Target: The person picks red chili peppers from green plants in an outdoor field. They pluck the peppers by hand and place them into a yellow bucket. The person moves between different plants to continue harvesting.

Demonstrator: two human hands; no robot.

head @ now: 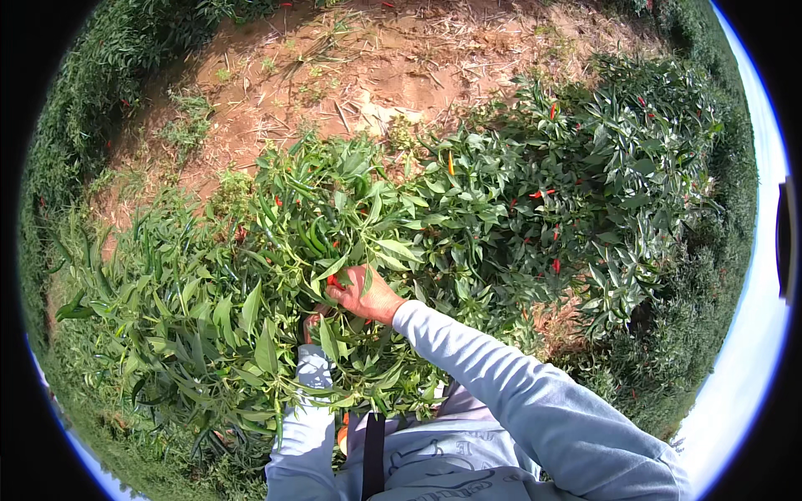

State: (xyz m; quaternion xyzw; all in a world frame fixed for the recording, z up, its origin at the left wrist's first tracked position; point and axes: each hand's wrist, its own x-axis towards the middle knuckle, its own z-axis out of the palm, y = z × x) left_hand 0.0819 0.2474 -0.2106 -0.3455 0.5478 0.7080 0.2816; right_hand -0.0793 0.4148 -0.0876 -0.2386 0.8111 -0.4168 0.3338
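Observation:
My right hand [366, 294] reaches into a leafy chili pepper plant [269, 351], its fingers closed on a red chili pepper [335, 282] that shows at the fingertips. Close below and to the left of it is my left hand [311, 324], mostly hidden by leaves, so its fingers and anything in them do not show. Several long green chili peppers [311, 237] hang just above my right hand. A few more red ones peek out among the leaves.
More pepper plants [495, 188] with red chilies and one orange chili [450, 163] stand to the right. Beyond lies reddish bare soil [401, 75] strewn with dry stalks. Another green row [69, 138] runs along the far left. A dark strap [374, 457] crosses my shirt.

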